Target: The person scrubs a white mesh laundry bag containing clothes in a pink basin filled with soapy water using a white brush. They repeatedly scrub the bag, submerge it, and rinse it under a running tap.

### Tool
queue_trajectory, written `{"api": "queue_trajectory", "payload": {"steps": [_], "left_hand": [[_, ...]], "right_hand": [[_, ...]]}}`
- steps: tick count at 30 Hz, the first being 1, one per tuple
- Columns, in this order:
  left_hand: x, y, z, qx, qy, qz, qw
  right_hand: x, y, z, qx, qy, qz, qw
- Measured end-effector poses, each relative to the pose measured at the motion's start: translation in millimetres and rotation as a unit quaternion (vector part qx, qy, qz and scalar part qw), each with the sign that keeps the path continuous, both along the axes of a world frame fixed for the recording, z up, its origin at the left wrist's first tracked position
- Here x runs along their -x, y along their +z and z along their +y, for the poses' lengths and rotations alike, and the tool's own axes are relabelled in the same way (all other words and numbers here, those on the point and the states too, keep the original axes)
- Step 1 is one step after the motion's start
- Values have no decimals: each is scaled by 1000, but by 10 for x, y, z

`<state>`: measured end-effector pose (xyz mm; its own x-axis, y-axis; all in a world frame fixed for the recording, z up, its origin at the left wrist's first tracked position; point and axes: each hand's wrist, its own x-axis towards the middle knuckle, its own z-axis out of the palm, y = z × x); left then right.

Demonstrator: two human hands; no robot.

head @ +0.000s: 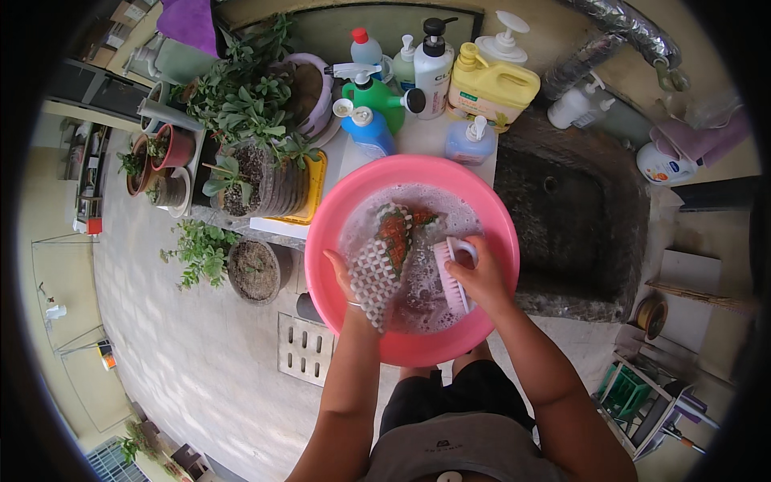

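A pink plastic basin [320,241] holds soapy, foamy water [421,301]. Draped over my left hand [341,274] is a woven bead piece [376,271], white with an orange and green pattern. That hand holds it from beneath at the basin's left side, its palm and most fingers hidden by the beads. A white scrubbing brush [453,277] with pale pink bristles is gripped by its loop handle in my right hand [485,277]. The bristles face left towards the bead piece, with a gap between them. Part of the bead piece's far end lies in the suds.
Behind the basin stand a blue bottle [368,135], a green spray bottle [376,99], a yellow jug [494,87] and a soap pump bottle [470,141]. A dark stone sink [554,223] adjoins on the right. Potted plants [247,114] crowd the left; a slotted drain cover [304,348] lies on the floor.
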<state>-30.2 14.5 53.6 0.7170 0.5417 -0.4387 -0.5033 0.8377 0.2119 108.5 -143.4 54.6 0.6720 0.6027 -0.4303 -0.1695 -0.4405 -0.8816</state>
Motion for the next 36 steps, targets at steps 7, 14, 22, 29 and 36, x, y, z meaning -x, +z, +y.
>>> {"api": "queue_trajectory", "payload": {"steps": [7, 14, 22, 29, 36], "left_hand": [[310, -699, -91, -34, -126, 228, 965], [354, -246, -200, -90, -103, 168, 976], [389, -143, -395, -152, -109, 217, 958], [617, -299, -504, -142, -162, 220, 951], [431, -82, -321, 82, -11, 38, 996]], "right_hand": [[-75, -312, 302, 213, 129, -348, 904], [69, 172, 584, -5, 89, -386, 918], [-268, 122, 1037, 141, 207, -352, 902], [-212, -44, 880, 130, 299, -351, 878], [-185, -45, 627, 88, 283, -385, 874]]}}
